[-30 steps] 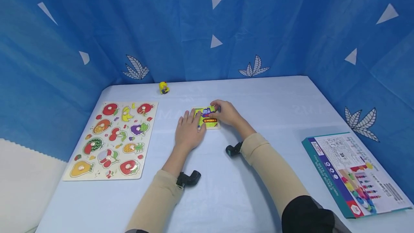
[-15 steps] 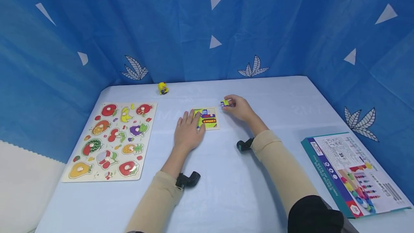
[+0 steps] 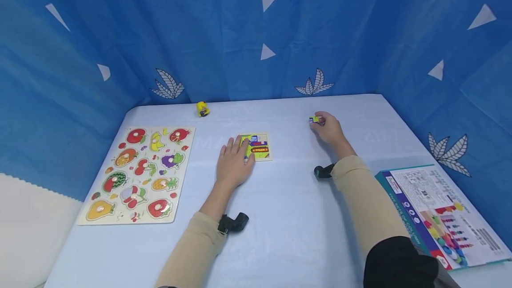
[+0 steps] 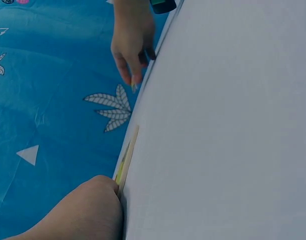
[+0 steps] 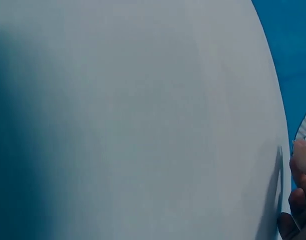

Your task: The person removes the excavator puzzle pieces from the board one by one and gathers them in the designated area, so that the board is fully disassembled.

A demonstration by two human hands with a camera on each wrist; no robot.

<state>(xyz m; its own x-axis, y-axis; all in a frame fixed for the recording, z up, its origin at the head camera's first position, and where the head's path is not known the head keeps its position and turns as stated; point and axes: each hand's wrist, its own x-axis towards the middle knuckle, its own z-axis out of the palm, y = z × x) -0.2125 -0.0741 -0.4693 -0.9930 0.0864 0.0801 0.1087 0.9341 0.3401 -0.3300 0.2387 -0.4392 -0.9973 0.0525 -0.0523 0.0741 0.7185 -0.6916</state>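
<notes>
A small square jigsaw puzzle [image 3: 261, 150] with a digger-like vehicle on yellow-green lies mid-table. Its upper right corner shows a pale bare patch. My left hand [image 3: 233, 163] rests flat over the puzzle's left side, fingers straight, covering that part. To the right and farther back, my right hand [image 3: 331, 130] pinches a jigsaw piece [image 3: 314, 119] in yellow-green and purple between thumb and fingers. The left wrist view shows the puzzle edge-on beside the left hand [image 4: 93, 210]. In the right wrist view, only the right hand's fingers [image 5: 300, 172] show, at the right edge.
At the left lies a fruit puzzle board [image 3: 150, 174] with knobbed pieces. A small yellow toy figure [image 3: 202, 109] stands near the back edge. On the right is a flat teal-edged toy box [image 3: 444, 217], partly behind the right sleeve. A blue curtain [image 3: 224, 34] borders the table.
My right hand has lifted the jigsaw piece off the puzzle's upper right corner and carried it right and back. The left hand has stayed in place.
</notes>
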